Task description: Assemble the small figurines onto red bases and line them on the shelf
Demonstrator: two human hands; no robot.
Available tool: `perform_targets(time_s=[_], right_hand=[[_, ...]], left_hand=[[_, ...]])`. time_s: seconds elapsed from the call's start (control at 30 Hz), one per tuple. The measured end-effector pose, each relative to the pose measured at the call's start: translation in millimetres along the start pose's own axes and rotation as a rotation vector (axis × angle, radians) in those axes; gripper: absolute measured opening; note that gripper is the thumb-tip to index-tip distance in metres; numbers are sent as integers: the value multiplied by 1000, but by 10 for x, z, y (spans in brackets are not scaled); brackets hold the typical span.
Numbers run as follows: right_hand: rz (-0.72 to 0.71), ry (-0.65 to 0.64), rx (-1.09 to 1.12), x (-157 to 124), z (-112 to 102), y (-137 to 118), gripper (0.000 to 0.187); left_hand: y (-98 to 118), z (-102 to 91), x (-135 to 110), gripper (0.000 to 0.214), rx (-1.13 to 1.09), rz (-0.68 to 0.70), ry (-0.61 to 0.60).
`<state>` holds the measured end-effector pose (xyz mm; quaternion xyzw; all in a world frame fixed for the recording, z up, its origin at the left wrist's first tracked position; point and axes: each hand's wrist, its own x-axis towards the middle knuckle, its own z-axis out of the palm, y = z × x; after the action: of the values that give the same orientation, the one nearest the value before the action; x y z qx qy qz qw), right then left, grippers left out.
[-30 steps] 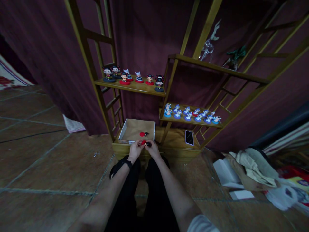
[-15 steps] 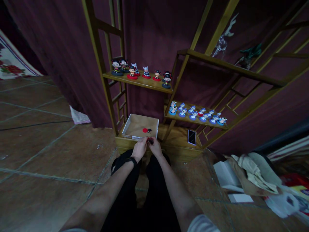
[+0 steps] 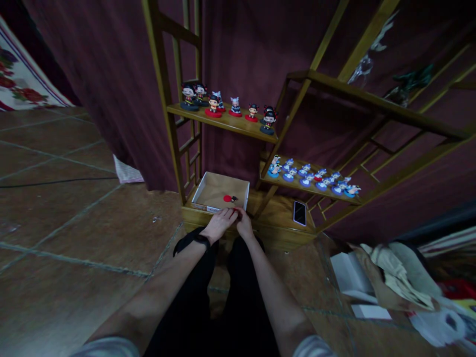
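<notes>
My left hand [image 3: 220, 223] and my right hand [image 3: 244, 225] meet at the front edge of a shallow cardboard box [image 3: 203, 201]. Their fingers are closed around a small figurine [image 3: 235, 210]; only a bit of red shows between the fingertips, and the rest is hidden. Inside the box, just beyond my hands, lie a round red base [image 3: 227, 198] and a small dark figure [image 3: 234, 199] beside it.
Several black-haired figurines [image 3: 213, 105] stand on the upper left shelf [image 3: 230, 125]. Several blue-and-white figurines [image 3: 307, 179] fill the lower right shelf. A phone [image 3: 299, 212] lies on the cabinet top. White boxes [image 3: 351, 272] and cloth [image 3: 394, 277] are on the floor at right.
The view has shifted slightly. My left hand has turned further over the figurine, covering its dark part, so that only red shows now. Both hands stay together.
</notes>
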<state>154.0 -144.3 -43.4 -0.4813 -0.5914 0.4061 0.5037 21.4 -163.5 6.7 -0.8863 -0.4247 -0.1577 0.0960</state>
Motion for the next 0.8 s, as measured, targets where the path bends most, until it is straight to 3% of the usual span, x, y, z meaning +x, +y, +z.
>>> perform_targets(time_s=[0.53,0.8], right_hand=[[28,-9,-69,-15,2,-50,37],[87,15,-22,32,56,-26,35]], left_hand=[[44,6,-27,36,-176,-70,-8],[-66,55,-5,34,-368,-253,-1]])
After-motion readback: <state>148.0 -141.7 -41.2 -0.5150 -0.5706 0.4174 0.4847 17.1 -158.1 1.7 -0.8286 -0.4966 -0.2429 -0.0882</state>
